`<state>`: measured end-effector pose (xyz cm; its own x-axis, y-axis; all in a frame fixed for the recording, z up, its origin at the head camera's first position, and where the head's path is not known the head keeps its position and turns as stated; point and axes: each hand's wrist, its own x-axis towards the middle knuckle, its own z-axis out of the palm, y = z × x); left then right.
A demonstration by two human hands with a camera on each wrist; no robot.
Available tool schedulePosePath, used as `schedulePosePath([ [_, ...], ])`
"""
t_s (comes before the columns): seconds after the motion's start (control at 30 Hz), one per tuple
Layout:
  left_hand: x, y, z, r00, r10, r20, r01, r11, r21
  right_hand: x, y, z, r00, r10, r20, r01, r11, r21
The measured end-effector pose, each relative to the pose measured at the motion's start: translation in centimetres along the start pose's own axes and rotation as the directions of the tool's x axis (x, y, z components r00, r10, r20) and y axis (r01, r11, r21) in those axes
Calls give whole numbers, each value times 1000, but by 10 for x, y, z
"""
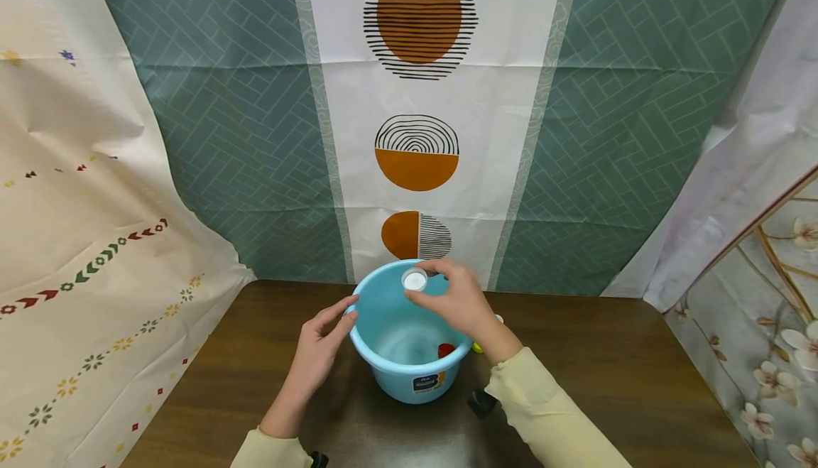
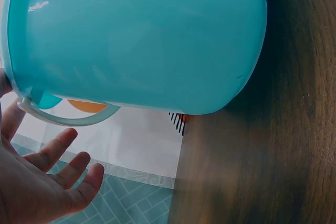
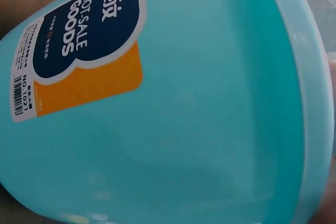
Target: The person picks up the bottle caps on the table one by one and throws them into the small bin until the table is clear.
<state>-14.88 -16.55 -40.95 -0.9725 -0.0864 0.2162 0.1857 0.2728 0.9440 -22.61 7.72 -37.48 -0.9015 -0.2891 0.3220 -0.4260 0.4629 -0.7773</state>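
A light blue plastic bucket (image 1: pixel 409 381) stands upright on the table, its label (image 3: pixel 89 30) facing the near side. My left hand (image 1: pixel 317 344) touches the left of its rim with thumb and index finger. In the left wrist view the other fingers (image 2: pixel 71 171) spread loosely beside the handle (image 2: pixel 73 121). Over the bucket's opening, my right hand (image 1: pixel 455 297) pinches a small clear round container (image 1: pixel 415 280) with something white in it. A small red object (image 1: pixel 445 349) lies inside the bucket, low on the right. The bucket hides most of the right hand in the right wrist view.
A yellow object (image 1: pixel 478 347) shows partly behind the bucket's right side, near the right wrist. The dark wooden table (image 1: pixel 594 383) ends at a patterned green and white cloth (image 1: pixel 415 99) behind. Printed cloths hang at the left (image 1: pixel 96 205) and right (image 1: pixel 754 297).
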Motion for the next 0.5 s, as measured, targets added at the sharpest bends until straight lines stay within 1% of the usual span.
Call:
schedulePosePath([
  [0.17,0,-1,0,1000,0,-1,0,1000,-5,2,0,4,1000,-3,5,3,1000,-18],
  [0.5,0,0,0,1000,7,0,-7,1000,-14,3,3,9,1000,-3,13,3,1000,-14],
])
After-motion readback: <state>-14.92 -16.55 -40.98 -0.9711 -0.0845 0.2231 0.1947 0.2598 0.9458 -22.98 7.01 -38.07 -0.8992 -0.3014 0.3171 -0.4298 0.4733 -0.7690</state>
